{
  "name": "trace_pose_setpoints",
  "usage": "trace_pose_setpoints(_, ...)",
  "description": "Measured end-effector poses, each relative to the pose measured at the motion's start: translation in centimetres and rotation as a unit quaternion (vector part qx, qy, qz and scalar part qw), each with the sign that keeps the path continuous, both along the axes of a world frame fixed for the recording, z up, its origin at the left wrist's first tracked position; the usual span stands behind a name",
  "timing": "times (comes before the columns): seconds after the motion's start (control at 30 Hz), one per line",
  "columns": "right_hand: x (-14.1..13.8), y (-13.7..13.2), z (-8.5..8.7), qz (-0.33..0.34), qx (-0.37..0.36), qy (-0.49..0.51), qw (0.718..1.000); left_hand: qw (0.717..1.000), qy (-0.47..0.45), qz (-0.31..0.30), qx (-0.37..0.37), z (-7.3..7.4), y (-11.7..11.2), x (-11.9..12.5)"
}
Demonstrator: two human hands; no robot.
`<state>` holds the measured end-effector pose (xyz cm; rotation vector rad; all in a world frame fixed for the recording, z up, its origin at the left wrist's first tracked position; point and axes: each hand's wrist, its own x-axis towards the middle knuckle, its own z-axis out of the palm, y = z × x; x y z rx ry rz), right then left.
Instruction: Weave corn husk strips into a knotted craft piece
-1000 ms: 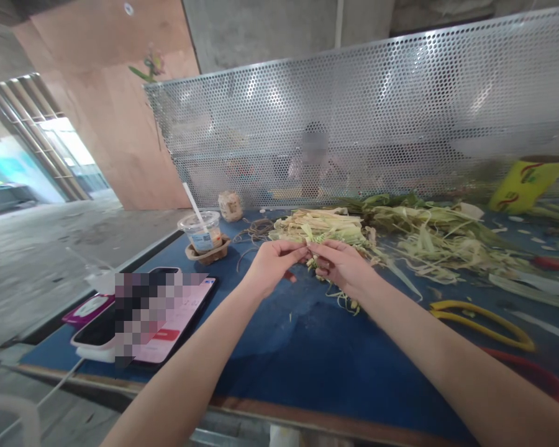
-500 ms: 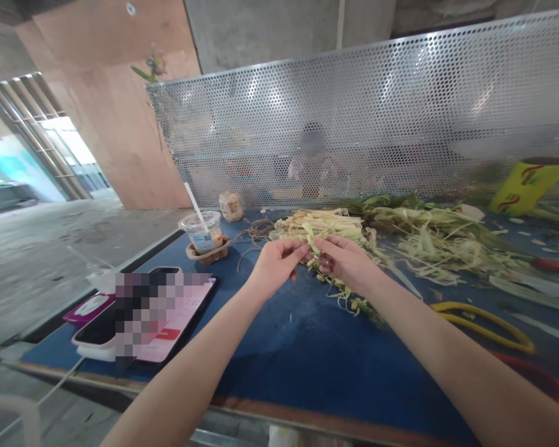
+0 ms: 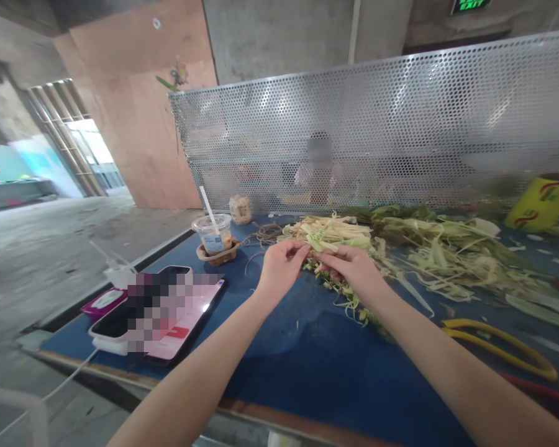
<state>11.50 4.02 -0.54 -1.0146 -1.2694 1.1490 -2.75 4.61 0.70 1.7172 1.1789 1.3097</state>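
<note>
My left hand (image 3: 281, 269) and my right hand (image 3: 353, 268) meet over the blue table top (image 3: 307, 354), fingertips pinched together on a pale green plant strip (image 3: 315, 256). Under my right hand lies a small bundle of greenish stalks (image 3: 349, 301) trailing toward me. Just beyond the hands sits a pile of pale leaf strips (image 3: 328, 231). Both hands have curled fingers closed on the strip.
A phone on a tablet (image 3: 168, 307) lies at the left. A plastic cup with a straw (image 3: 214, 234) stands in a paper tray, twine (image 3: 263, 234) beside it. Yellow-handled scissors (image 3: 498, 344) lie at the right. A yellow cup (image 3: 543, 202) and perforated metal screen (image 3: 400, 118) stand behind; a person sits beyond it.
The view has shifted up and right a little. My hands stay pinched on the strip and have moved slightly toward the leaf pile; the stalk bundle trails longer beneath my right hand.
</note>
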Motion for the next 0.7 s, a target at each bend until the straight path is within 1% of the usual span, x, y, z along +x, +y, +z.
trace_pose_setpoints(0.07,-0.2,-0.2,0.1,0.027,-0.06,0.09,0.994,0.997,0.064,0.023,0.042,0.1,-0.1,0.0)
trace_pose_setpoints(0.13,-0.3,-0.4,0.4,0.055,-0.105,0.148,0.982,0.991,0.099,0.04,0.075,0.1,-0.3,0.1)
trace_pose_setpoints(0.23,-0.4,-0.7,0.9,0.08,-0.124,0.17,0.974,0.983,0.133,0.058,0.116,0.0,-0.3,0.1)
trace_pose_setpoints(0.33,-0.2,-0.8,1.2,0.083,-0.123,0.18,0.972,0.978,0.152,0.058,0.128,0.1,-0.3,0.1)
trace_pose_setpoints(0.43,-0.1,-0.7,1.2,0.079,-0.116,0.158,0.977,0.986,0.128,0.039,0.097,0.2,-0.2,-0.1)
trace_pose_setpoints(0.53,-0.1,-0.5,0.9,0.081,-0.105,0.097,0.986,0.995,0.084,0.008,0.059,0.4,-0.2,-0.2)
trace_pose_setpoints(0.6,0.1,-0.2,0.7,0.087,-0.096,0.046,0.991,0.996,0.07,0.011,0.052,0.4,-0.1,-0.3)
trace_pose_setpoints(0.7,0.8,0.3,0.8,0.09,-0.08,-0.028,0.992,0.996,0.055,0.042,0.057,0.4,0.0,-0.5)
